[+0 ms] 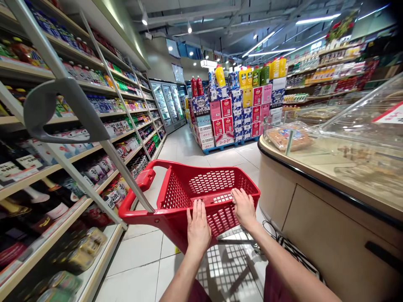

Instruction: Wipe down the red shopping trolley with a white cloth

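A red plastic shopping cart with a perforated basket stands side-on in front of me. My left hand lies on the near rim, its fingers straight and close together over the edge. Farther right, my right hand has its fingers bent over the same rim, with a ring on one of them. No goods show in the visible part of the basket. A grey metal bar with a grey plastic grip rises from the cart's left end, and neither hand touches it.
Drink shelves line the left side. On the right stands a curved glass-topped counter with packaged food, cables on the floor below. Stacked drink cartons sit on a blue pallet ahead, with fridges behind.
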Demonstrator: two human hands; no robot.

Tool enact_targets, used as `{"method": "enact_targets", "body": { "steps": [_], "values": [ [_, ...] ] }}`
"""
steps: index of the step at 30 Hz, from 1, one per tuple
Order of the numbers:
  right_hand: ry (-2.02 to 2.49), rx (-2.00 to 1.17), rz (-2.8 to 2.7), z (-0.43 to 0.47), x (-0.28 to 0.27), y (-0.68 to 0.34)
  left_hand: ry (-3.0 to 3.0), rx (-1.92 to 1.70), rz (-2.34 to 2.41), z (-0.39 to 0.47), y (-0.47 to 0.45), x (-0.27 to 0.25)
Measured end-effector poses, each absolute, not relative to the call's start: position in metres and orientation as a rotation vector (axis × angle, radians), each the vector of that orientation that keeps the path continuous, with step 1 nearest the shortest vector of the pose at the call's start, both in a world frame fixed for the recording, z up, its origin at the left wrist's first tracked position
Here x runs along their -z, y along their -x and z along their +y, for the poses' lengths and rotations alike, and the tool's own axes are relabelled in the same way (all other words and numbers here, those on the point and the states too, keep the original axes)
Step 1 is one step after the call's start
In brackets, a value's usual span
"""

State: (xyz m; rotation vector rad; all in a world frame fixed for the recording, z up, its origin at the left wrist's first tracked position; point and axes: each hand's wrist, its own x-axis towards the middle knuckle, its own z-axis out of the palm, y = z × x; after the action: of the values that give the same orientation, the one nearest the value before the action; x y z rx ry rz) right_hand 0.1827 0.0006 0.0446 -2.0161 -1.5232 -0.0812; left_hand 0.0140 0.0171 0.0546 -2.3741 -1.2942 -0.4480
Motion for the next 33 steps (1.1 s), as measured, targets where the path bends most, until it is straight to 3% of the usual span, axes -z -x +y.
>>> {"method": "enact_targets", "body": {
  "steps": [6,12,18,23,28,33],
  "values": [
    [1.736,0.088,-1.867,-0.003,-0.045,-0.171,2.362,0.447,-1.292,0.019,-0.014,-0.053],
    [2.106,0.114,-1.439,-0.004,-0.040,-0.200,2.375,0.435,-1.282,0.017,-0.014,-0.054],
    [1.755,0.145,-1.844,-0.002,-0.037,-0.178,2.379,0.457,-1.281,0.019,-0.013,-0.052],
    [2.089,0.114,-1.445,-0.003,-0.038,-0.201,2.375,0.458,-1.258,0.019,-0.013,-0.052],
    [1.802,0.136,-1.832,-0.002,-0.037,-0.184,2.353,0.473,-1.286,0.020,-0.014,-0.050],
    [2.043,0.112,-1.524,0.000,-0.039,-0.196,2.364,0.468,-1.259,0.021,-0.014,-0.049]
  ]
}}
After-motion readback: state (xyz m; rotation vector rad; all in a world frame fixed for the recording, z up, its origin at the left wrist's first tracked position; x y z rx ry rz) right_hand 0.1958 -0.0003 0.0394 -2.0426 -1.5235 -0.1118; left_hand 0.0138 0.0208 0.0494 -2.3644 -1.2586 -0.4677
